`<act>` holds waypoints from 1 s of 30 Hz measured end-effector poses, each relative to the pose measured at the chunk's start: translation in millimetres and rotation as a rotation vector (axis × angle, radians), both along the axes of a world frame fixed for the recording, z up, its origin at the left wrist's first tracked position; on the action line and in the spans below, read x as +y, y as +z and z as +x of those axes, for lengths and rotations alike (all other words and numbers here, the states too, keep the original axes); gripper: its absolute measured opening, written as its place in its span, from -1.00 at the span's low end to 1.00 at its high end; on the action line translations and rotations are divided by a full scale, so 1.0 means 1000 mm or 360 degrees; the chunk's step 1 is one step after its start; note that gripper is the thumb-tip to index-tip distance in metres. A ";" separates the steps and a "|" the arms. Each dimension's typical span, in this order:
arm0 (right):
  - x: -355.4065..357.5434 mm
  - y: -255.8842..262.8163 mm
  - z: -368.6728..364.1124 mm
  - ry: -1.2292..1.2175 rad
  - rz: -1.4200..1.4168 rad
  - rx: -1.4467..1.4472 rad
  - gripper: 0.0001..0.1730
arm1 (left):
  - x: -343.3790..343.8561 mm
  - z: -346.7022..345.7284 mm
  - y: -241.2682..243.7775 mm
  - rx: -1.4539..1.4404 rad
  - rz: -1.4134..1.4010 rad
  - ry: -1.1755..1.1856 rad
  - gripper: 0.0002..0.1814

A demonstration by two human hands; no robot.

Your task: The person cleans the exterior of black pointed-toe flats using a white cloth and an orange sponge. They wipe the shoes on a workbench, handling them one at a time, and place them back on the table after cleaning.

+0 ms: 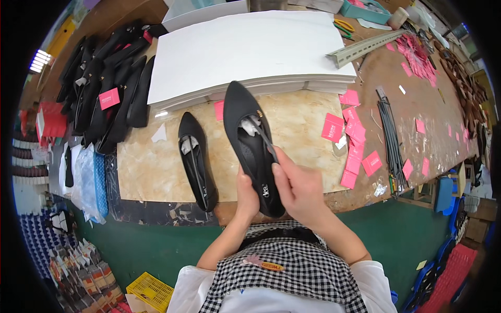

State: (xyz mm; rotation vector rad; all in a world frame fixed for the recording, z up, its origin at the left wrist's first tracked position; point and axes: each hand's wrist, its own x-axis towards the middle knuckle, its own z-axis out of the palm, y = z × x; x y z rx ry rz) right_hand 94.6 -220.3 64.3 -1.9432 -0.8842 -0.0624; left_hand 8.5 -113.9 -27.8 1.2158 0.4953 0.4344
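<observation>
A black pointed flat shoe (239, 105) is tilted over the table, toe away from me. My left hand (247, 197) grips its heel end from the left. Between the thumb and fingers of my right hand (300, 186) is a thin dark shoe stick (264, 137), its far end at the crumpled white paper (249, 126) in the toe. Gold-coloured trim shows on the vamp. To the left, a second black flat shoe (189, 124) lies on the marbled board (156, 172), with a similar stick (196, 168) lengthwise inside and white paper in its toe.
A thick stack of white sheets (250, 47) stands behind the shoes. Black shoes (94, 90) are heaped at left. Pink tags (354, 156) and a bundle of dark sticks (388, 135) lie at right. A slotted metal angle bar (368, 47) rests across the stack's corner.
</observation>
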 end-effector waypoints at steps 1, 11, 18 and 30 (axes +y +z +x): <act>0.005 -0.006 -0.005 -0.0007 -0.0079 -0.0055 -0.59 | -0.003 0.000 -0.001 0.0036 0.0051 0.0027 -0.04; -0.026 -0.043 0.025 0.0074 -0.0213 0.0382 -0.67 | 0.015 -0.006 -0.006 0.0375 0.0000 -0.0218 -0.46; -0.062 -0.081 0.107 -0.0275 -0.0650 -0.0544 -0.79 | 0.038 -0.014 0.041 0.0739 0.1650 -0.0067 -0.57; -0.030 -0.040 0.070 -0.0286 -0.0504 0.0146 -0.79 | 0.049 0.005 0.041 0.0904 0.1804 -0.0178 -0.73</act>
